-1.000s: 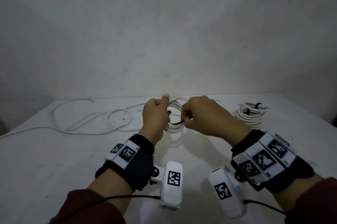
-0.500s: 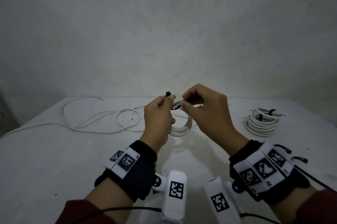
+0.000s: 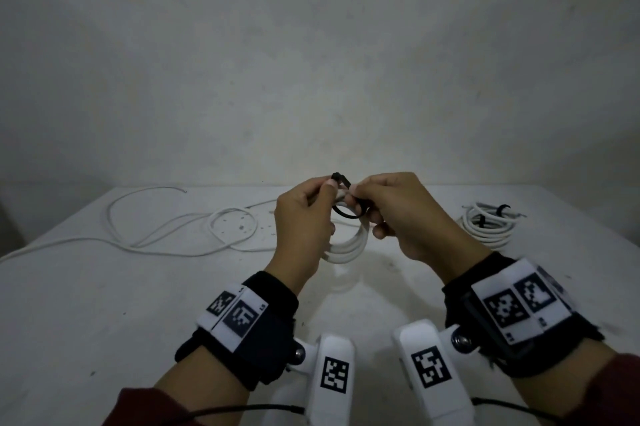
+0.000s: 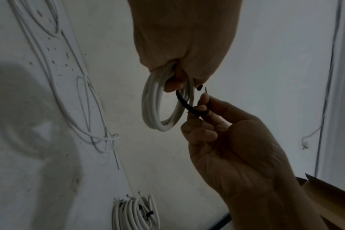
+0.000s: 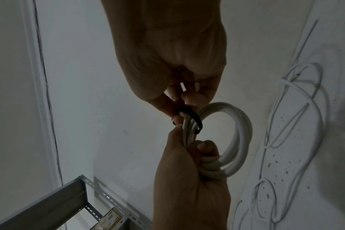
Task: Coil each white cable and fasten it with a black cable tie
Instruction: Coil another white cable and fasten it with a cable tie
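Note:
A small coil of white cable point(image 3: 346, 245) hangs above the table, and my left hand point(image 3: 318, 197) grips its upper part. A black cable tie point(image 3: 344, 214) curves round the coil's strands just below my fingers. My right hand point(image 3: 360, 197) pinches the tie beside the left thumb, and one tie end sticks up above the fingertips. In the left wrist view the tie point(image 4: 189, 107) arcs from the coil point(image 4: 154, 112) to the right hand's fingers point(image 4: 205, 107). The right wrist view shows the tie point(image 5: 195, 118) wrapped over the coil point(image 5: 242, 132).
A loose white cable point(image 3: 166, 231) sprawls in loops over the left half of the white table point(image 3: 104, 304). A coil fastened with black ties point(image 3: 488, 228) lies at the right. A plain wall stands behind. A grey metal shelf frame point(image 5: 49, 207) shows below the table.
Both hands have risen with the coil and drawn together. The tie, earlier hanging loose between the hands, now curves round the coil's strands.

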